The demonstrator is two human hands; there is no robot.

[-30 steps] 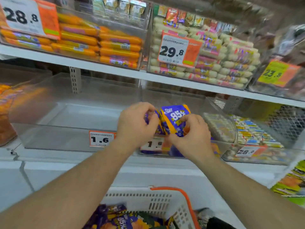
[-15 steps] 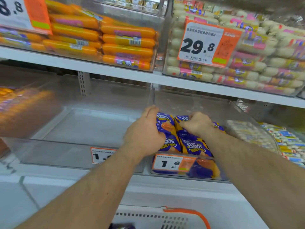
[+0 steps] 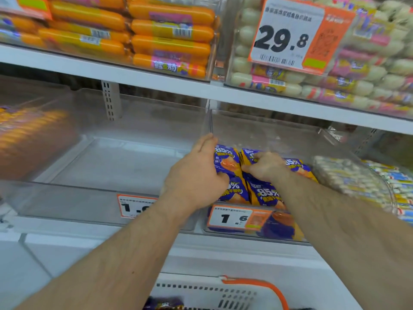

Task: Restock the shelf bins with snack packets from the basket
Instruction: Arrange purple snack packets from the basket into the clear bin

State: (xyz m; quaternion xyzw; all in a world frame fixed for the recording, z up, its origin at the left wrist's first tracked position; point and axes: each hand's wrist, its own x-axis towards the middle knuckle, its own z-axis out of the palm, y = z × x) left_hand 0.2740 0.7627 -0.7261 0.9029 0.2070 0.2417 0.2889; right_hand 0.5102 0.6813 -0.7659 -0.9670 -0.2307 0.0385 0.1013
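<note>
- White shop shelving (image 3: 169,86) in two tiers, clear plastic bins set side by side along the lower one.
- Upper tier stacked with orange sausages (image 3: 169,25) on the left and pale sausages (image 3: 348,86) on the right, behind a price card (image 3: 288,34) reading 29.8.
- Left clear bin (image 3: 93,198) bare inside, a partly hidden price tag on its front.
- Middle bin (image 3: 263,133) tagged 1.6 (image 3: 232,218), holding purple and orange snack packets (image 3: 266,193) printed "85%", lying in overlapping rows.
- Left hand (image 3: 196,175) against the left side of the packets, fingers curled round one packet's edge.
- Right hand (image 3: 266,166) on top of the packets, fingers bent and pinching at one.
- White basket (image 3: 201,291) with orange handle at the bottom edge, more purple packets inside.
</note>
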